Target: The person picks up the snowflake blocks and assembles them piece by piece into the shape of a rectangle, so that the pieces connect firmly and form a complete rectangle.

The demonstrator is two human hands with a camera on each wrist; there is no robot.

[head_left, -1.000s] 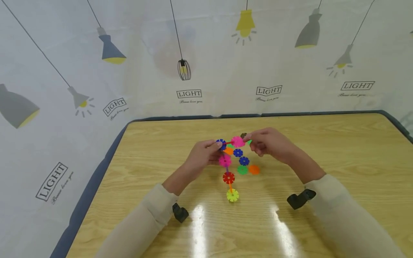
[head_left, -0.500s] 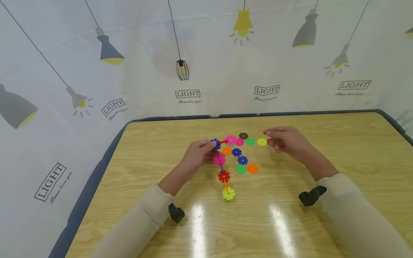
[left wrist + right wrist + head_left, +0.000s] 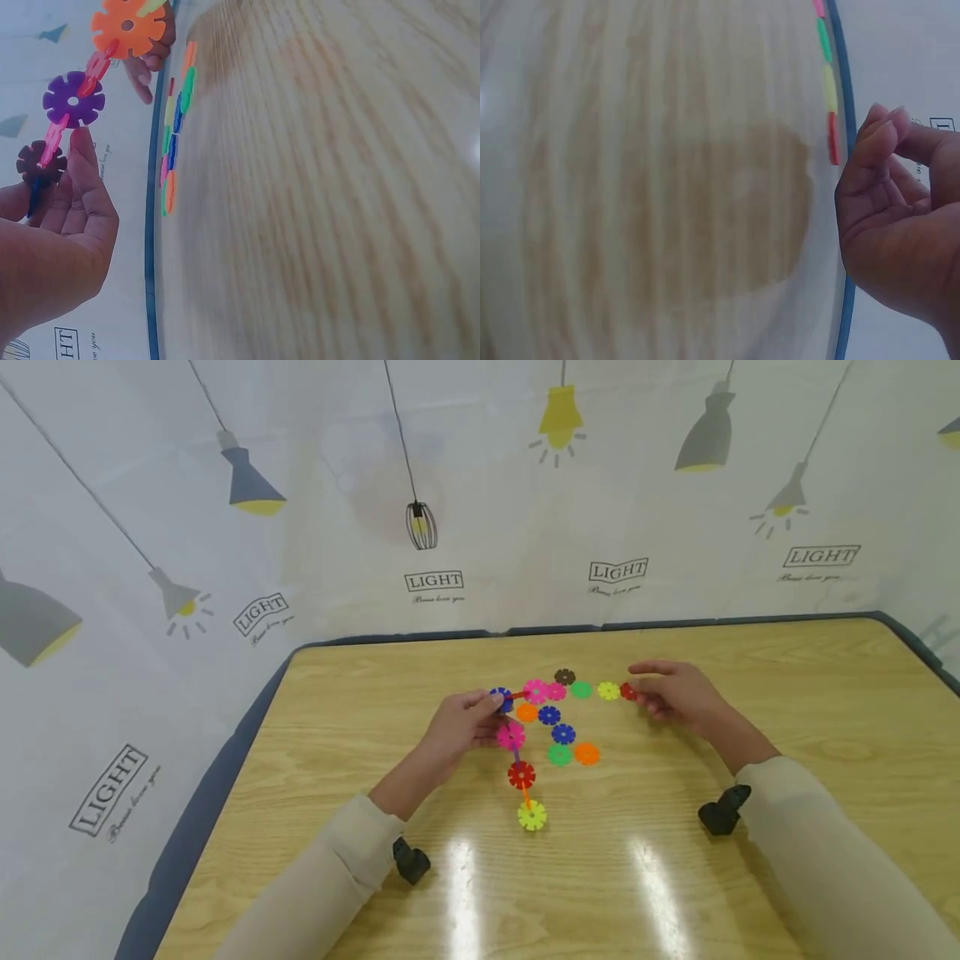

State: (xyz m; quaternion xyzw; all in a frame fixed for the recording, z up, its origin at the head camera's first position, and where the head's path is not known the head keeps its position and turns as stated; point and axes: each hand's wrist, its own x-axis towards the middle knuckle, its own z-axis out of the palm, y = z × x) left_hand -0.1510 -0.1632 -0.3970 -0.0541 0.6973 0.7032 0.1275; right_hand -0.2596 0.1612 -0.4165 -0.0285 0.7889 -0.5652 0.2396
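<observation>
My left hand (image 3: pixel 467 727) pinches the blue disc (image 3: pixel 501 699) of a chain of slotted plastic interlocking discs. From it one branch runs right to a pink disc (image 3: pixel 536 692); another hangs down through a pink, a red (image 3: pixel 521 774) and a yellow disc (image 3: pixel 532 815). The left wrist view shows the linking brown (image 3: pixel 41 161), purple (image 3: pixel 73 100) and orange (image 3: pixel 127 26) discs face-on. My right hand (image 3: pixel 670 692), fingers loosely bent and holding nothing, is beside a loose red disc (image 3: pixel 627 692). In the right wrist view that disc lies apart from the fingertips.
Several loose discs lie flat on the wooden table (image 3: pixel 360 693): yellow (image 3: pixel 608 691), brown (image 3: pixel 565 677), green (image 3: pixel 581 690), blue (image 3: pixel 563 734) and orange (image 3: pixel 587 753) among them. A lamp-printed curtain (image 3: pixel 510 485) stands behind the table's far edge.
My right hand has moved right, from the chain's pink disc to beside the loose red disc, then slightly lower. The left hand and chain have shifted a little left.
</observation>
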